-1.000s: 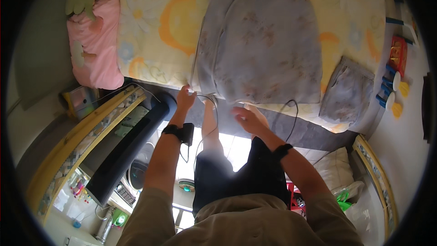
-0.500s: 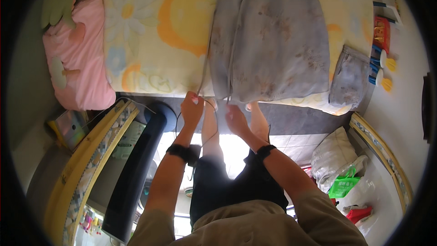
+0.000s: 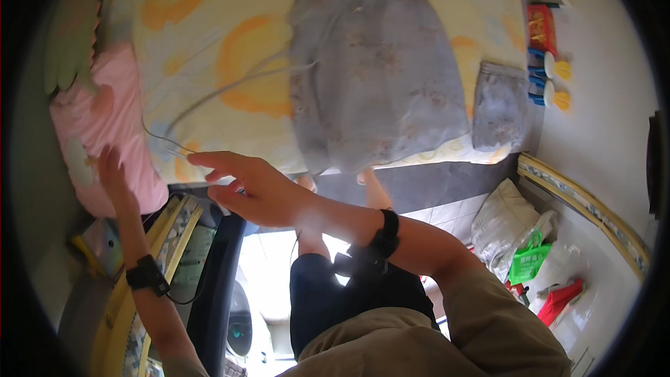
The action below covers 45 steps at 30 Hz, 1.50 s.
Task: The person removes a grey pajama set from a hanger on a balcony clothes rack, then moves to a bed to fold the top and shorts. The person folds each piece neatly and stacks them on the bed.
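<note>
A grey garment (image 3: 391, 91) with a faint floral print lies spread on the bed, its lower edge near the bed's front edge. Its thin grey tie (image 3: 241, 82) trails leftward across the yellow sheet. My left hand (image 3: 115, 181) is over the pink pillow (image 3: 122, 119), fingers stretched and slightly blurred, with nothing visible in them. Reaching across to the left, my right hand (image 3: 262, 188) hovers by the front edge of the bed, thumb and fingers apart. A thin dark cord (image 3: 164, 139) runs close to its fingertips. Folded grey fabric (image 3: 500, 108) lies to the garment's right.
The bed (image 3: 188, 98) has a yellow patterned sheet. A green plush-like shape (image 3: 70, 49) is at far left. Below it are a yellow-edged rail (image 3: 118, 314) and a long black object (image 3: 213, 286). A white sack (image 3: 499, 220) and green bag (image 3: 528, 262) sit at right.
Both hands have let go of the garment's ties and moved left, the left hand to the pillow. One tie now lies leftward on the sheet. The view has shifted.
</note>
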{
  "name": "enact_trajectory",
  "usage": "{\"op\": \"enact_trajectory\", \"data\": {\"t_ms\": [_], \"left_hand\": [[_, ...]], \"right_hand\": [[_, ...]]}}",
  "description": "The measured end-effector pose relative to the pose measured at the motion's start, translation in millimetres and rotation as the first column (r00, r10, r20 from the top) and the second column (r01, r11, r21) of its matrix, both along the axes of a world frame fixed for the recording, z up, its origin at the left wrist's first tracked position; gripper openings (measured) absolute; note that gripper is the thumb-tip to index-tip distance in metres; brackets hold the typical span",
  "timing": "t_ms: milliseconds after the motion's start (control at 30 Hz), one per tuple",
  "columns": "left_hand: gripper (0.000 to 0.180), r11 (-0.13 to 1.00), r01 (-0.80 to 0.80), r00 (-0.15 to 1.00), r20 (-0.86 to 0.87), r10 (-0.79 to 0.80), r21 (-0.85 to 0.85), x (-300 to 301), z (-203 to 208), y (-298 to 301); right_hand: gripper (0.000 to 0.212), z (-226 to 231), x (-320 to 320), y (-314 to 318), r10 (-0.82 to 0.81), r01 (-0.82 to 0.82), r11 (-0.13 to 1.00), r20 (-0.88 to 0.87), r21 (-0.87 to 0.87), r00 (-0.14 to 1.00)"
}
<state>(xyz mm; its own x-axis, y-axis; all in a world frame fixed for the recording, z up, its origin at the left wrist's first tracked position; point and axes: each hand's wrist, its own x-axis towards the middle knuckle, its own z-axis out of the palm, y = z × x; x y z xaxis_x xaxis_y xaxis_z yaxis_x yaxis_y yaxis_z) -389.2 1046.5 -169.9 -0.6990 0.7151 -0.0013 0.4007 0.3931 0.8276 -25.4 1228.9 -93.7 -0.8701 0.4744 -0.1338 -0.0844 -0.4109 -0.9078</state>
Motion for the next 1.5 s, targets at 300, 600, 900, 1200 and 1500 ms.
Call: {"op": "enact_trajectory", "data": {"t_ms": [300, 600, 900, 1200, 1500], "left_hand": [[0.031, 0.986, -0.051, 0.725, 0.673, 0.147, -0.160, 229.0, -150.6, -49.4], [0.034, 0.938, -0.030, 0.727, 0.637, 0.257, -0.344, 382.7, -188.2, 21.2], [0.010, 0.914, 0.083, 0.593, 0.757, 0.274, -0.397, 372.3, -144.0, 31.4], [0.018, 0.929, 0.061, 0.653, 0.718, 0.240, -0.366, 363.0, -138.1, -38.3], [0.030, 0.951, 0.102, 0.947, -0.263, -0.183, -0.292, 335.5, -112.4, 69.0]], "right_hand": [[0.041, -169.1, 321.9, 79.0, -0.784, 0.343, 0.620, 0.560, 0.705, 0.267], [0.043, -241.4, 546.6, 178.2, -0.715, 0.130, 0.697, 0.673, 0.705, 0.186], [0.019, -212.6, 561.7, 189.7, -0.555, 0.436, 0.816, 0.727, 0.380, 0.404], [0.031, -171.5, 592.5, 172.3, -0.194, 0.220, 0.970, 0.868, 0.101, 0.457], [0.033, -217.7, 505.5, 241.6, -0.676, 0.259, 0.726, 0.592, 0.637, 0.439]]}}
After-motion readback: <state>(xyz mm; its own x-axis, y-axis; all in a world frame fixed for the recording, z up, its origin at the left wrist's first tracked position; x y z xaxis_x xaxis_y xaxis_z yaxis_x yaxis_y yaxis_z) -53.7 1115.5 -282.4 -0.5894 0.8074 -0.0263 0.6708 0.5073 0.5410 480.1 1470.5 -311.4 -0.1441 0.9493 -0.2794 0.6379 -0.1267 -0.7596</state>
